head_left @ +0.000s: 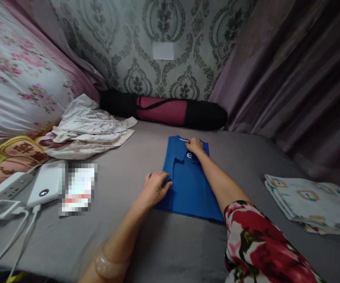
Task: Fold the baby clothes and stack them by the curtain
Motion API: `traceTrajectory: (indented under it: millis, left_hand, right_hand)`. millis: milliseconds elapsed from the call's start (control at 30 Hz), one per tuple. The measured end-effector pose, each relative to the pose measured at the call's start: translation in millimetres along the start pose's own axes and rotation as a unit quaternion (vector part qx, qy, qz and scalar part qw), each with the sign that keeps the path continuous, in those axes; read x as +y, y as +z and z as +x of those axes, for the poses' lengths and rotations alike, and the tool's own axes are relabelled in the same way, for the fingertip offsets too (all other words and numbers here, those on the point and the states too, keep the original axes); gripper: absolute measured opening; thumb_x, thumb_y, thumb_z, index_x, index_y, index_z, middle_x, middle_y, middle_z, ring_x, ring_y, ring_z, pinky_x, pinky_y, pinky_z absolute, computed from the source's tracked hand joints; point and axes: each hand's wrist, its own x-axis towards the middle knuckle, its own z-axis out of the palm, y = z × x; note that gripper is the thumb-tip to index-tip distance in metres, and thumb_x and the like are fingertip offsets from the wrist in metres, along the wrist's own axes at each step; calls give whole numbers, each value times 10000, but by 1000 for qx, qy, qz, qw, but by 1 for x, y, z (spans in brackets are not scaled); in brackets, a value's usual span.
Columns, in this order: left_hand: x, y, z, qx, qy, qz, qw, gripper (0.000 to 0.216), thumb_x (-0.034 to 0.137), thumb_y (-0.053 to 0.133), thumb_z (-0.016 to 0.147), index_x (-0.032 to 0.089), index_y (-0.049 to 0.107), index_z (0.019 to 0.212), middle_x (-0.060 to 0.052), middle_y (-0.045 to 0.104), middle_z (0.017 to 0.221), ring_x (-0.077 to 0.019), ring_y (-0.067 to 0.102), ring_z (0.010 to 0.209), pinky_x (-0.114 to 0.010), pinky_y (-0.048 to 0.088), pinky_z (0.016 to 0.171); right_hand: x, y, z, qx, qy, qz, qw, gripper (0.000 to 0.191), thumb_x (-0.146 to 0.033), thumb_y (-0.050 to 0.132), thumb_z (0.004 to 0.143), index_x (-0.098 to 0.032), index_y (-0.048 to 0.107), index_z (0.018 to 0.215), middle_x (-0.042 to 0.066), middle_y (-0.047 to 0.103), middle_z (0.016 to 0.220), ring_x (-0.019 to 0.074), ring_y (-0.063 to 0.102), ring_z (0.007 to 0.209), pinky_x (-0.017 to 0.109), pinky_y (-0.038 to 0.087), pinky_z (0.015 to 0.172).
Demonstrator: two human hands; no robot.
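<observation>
A blue shirt (pixel 193 188) lies flat on the grey bed sheet, its left side folded inward as a narrow strip. A white letter-like mark shows near its upper middle, and a pale label sits at the neck. My left hand (pixel 158 186) rests at the shirt's lower left edge, with thumb and fingers apart over the cloth. Near the neck, my right hand (pixel 194 145) has its fingers curled in on the shirt fabric; the fingertips are partly hidden. My right forearm crosses over the shirt's right side.
A black and maroon long bag (pixel 161 110) lies along the wall. Crumpled white cloth (pixel 90 125) is at the left, near a power bank (pixel 48 182), a power strip (pixel 9 188) with cables and a blurred flat item (pixel 80 186). Folded patterned cloth (pixel 314 200) lies right.
</observation>
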Motion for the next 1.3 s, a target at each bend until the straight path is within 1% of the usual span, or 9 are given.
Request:
traceTrajectory:
  millis: [167,333,467,633,767,900,1000,1100,1300]
  left_hand:
    - [-3,2,2,13,-3,4,1000,215,321,519,920,241,612,1097,-66,654,1225,-235,555,1195,-481,285,1089]
    - [-4,4,2,21,1,5,1000,221,317,525,916,239,622,1099,-71,661,1215,-242,561,1190,-478,305,1081]
    - [-3,1,2,16,-5,4,1000,219,312,525,917,236,624,1097,-75,662,1215,-236,565,1187,-473,312,1078]
    - [-1,-1,2,11,-10,1,1000,215,302,536,913,237,622,1099,-72,663,1214,-228,565,1189,-460,302,1087]
    - [-1,-1,2,11,-11,2,1000,217,304,540,913,229,618,1102,-71,657,1224,-230,559,1195,-454,308,1079]
    - [-1,-1,2,7,-9,5,1000,208,300,539,911,229,618,1090,-68,658,1219,-232,562,1187,-453,315,1070]
    - [0,-1,1,5,-9,2,1000,202,297,531,913,229,619,1082,-68,657,1216,-234,560,1187,-462,310,1073]
    - [1,-2,1,5,-8,4,1000,188,293,524,916,231,619,1067,-63,655,1214,-240,552,1191,-485,287,1084]
    - [2,-1,2,-7,-12,13,1000,191,283,516,917,230,619,1069,-61,643,1223,-249,549,1194,-518,276,1085]
  right_hand:
    - [-9,-5,-14,41,-21,9,999,213,-259,512,922,-202,681,1039,104,683,1138,243,607,1088,318,443,878]
    - [-29,-8,-33,65,-81,23,994,255,-306,451,969,-209,623,1130,99,688,1101,247,620,1029,320,449,832]
    - [-42,3,-48,52,-155,-6,987,251,-284,431,984,-228,600,1160,73,673,1141,228,603,1057,314,431,869]
    - [-48,24,-59,27,-222,-67,972,347,-144,361,966,-198,585,1226,97,624,1226,219,547,1132,318,389,946]
    - [-50,26,-64,19,-238,-84,968,337,-237,374,980,-190,636,1185,110,611,1220,236,530,1131,330,389,956]
    - [-51,20,-60,-4,-247,-66,967,394,-362,349,999,-192,692,1093,98,618,1204,236,540,1110,328,397,950]
    - [-49,16,-50,3,-245,-56,968,428,-316,295,1011,-181,696,1078,95,637,1188,222,548,1121,313,382,974]
    - [-48,18,-37,10,-254,-50,966,419,-253,282,1004,-161,650,1182,101,623,1252,198,522,1195,287,335,1036]
    - [-54,35,-16,-53,-230,-66,970,556,-335,240,1007,-53,355,1473,135,318,1554,231,227,1447,377,125,1178]
